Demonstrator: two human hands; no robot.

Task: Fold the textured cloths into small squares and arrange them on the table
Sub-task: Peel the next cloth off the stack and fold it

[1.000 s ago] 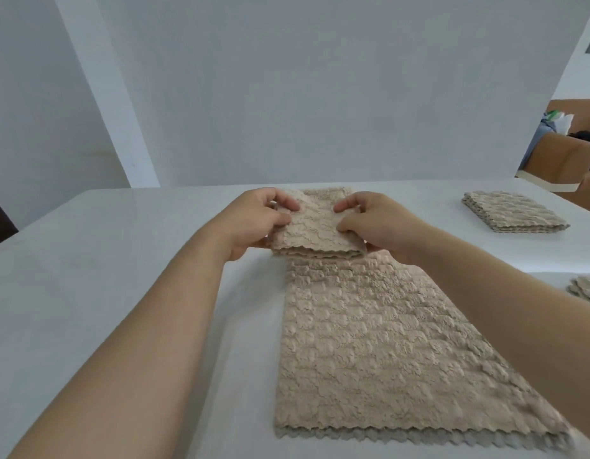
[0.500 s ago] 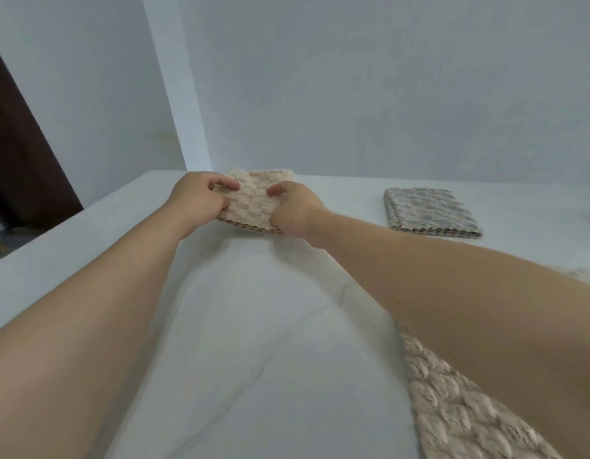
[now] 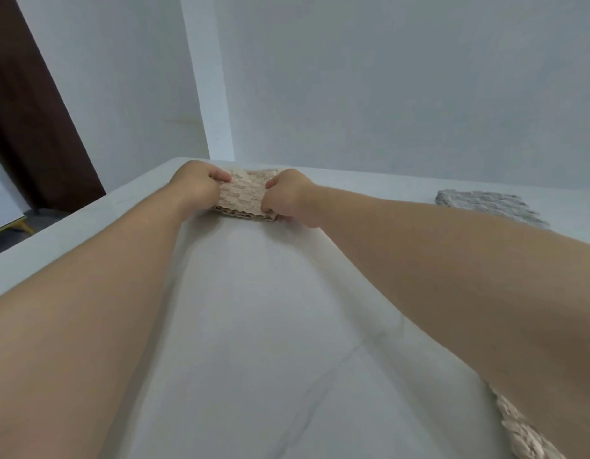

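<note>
The folded textured cloth (image 3: 245, 195), beige and already reduced to a small thick square with its stacked scalloped edges facing the person, sits at the far left corner of the tabletop (image 3: 270, 326), close to the far edge. It lies directly between the two hands: the left grip (image 3: 195, 183) pinches its left side and the right grip (image 3: 292, 197) pinches its right side, each with a thumb over the top layer and the other fingers curled round the edge, so the bundle spans the gap from one grip to the other. Holding both sides at once likely keeps the layers from springing open or sliding apart while the square is set in its spot; the soft, bumpy fabric would probably loosen if only one side were held. Its underside seems to touch the tabletop, though whether its weight is fully down cannot be told. Both forearms are stretched far forward, which fits a placing step in the arranging part of the task. Along the far edge to the right, well apart from the hands, a grey folded cloth (image 3: 485, 205) already lies flat. At the near right corner another beige cloth (image 3: 525, 435) shows from under the right forearm, apparently not yet folded small.
</note>
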